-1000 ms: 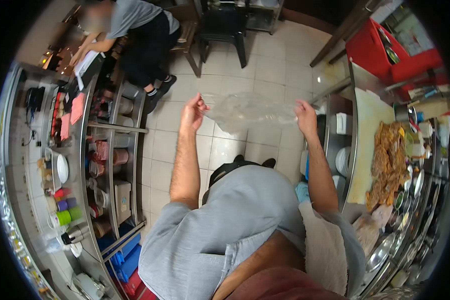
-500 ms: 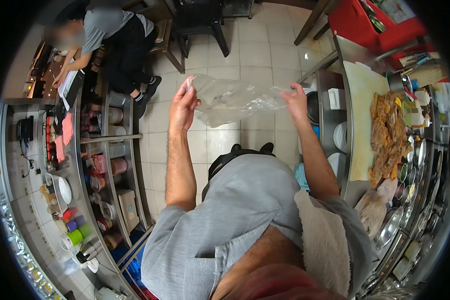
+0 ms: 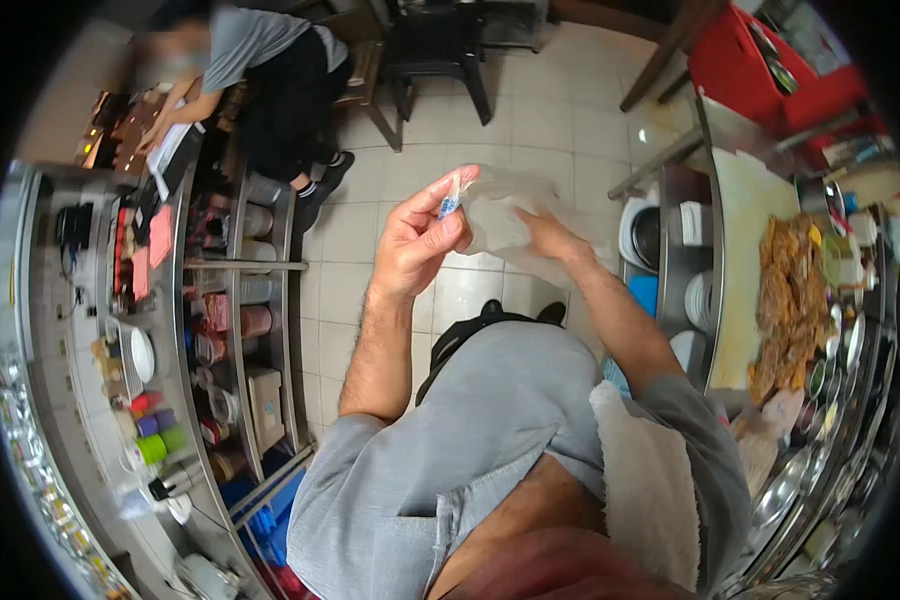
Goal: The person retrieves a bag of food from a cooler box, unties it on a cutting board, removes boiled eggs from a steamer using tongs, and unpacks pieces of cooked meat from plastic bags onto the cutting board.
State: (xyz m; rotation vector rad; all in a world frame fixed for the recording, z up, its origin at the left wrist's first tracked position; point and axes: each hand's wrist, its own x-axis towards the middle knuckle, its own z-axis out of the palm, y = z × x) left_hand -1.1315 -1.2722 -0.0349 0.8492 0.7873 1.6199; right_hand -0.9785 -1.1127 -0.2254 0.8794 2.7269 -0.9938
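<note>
A clear plastic bag [image 3: 505, 192] hangs in front of me above the tiled floor. My left hand [image 3: 422, 238] pinches one end of it between thumb and fingers, where a small blue-printed patch shows. On the other side, my right hand [image 3: 555, 238] is at the bag, its fingers pointing left toward my left hand. Film and motion blur hide how those fingers are set, and I cannot tell whether they are inside the bag or behind it.
On the right counter, a pile of browned, seasoned meat [image 3: 790, 300] lies by a pale cutting board [image 3: 735, 270]. Metal shelves [image 3: 270, 345] with containers stand left. Another person [image 3: 280, 75] leans over the left counter with papers. A black chair [image 3: 435, 60] stands ahead.
My hands have come closer together, and the stretched bag is now bunched between them. My right hand has moved left to the bag's middle. The view has shifted slightly.
</note>
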